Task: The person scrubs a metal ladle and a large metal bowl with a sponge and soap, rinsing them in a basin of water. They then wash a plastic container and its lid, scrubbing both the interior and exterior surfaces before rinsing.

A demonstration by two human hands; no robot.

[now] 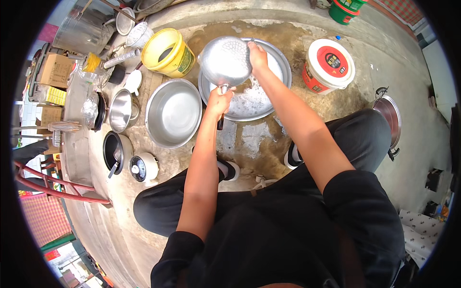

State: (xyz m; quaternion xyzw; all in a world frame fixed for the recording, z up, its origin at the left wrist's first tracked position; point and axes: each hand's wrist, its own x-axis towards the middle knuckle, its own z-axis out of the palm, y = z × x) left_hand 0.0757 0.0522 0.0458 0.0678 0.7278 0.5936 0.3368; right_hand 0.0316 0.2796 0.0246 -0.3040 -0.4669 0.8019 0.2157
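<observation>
My left hand (219,102) is closed around the handle of a silvery metal pan (226,59), whose rounded, dimpled outside shows. At the pan's right rim is my right hand (258,57), with some dark, scrubber-like material partly visible by its fingers; what it holds is mostly hidden. The pan is tilted above a wide metal basin (245,117) of sudsy water on the wet concrete floor. Just left of that basin stands a second metal basin (173,113) with a bare, shiny inside.
A yellow bucket (164,54) and a white lidded bucket (328,66) flank the basin. To the left stand a steel pot (121,109), a black-lined pot (117,151) and a glass-topped lid (143,167). A metal pan (390,118) lies beyond my right knee.
</observation>
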